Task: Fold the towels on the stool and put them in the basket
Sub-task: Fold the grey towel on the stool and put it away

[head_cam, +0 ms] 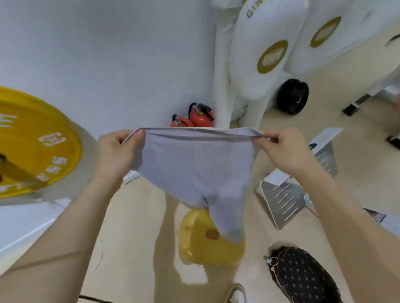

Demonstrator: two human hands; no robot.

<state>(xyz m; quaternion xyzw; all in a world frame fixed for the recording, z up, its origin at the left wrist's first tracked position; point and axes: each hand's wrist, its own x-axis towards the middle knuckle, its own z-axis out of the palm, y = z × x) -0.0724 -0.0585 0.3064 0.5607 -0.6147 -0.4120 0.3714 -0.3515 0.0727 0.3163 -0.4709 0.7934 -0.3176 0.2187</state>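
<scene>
A light grey towel hangs in the air, stretched by its top edge between my two hands. My left hand pinches its left corner and my right hand pinches its right corner. The towel's lower tip droops down to the yellow stool, which stands on the floor below. A dark polka-dot basket lies on the floor to the right of the stool.
A yellow weight plate on a bar is at the left. Two red fire extinguishers stand by the wall behind the towel. Metal racks lie on the floor at right, white padded gym equipment behind. A shoe shows below.
</scene>
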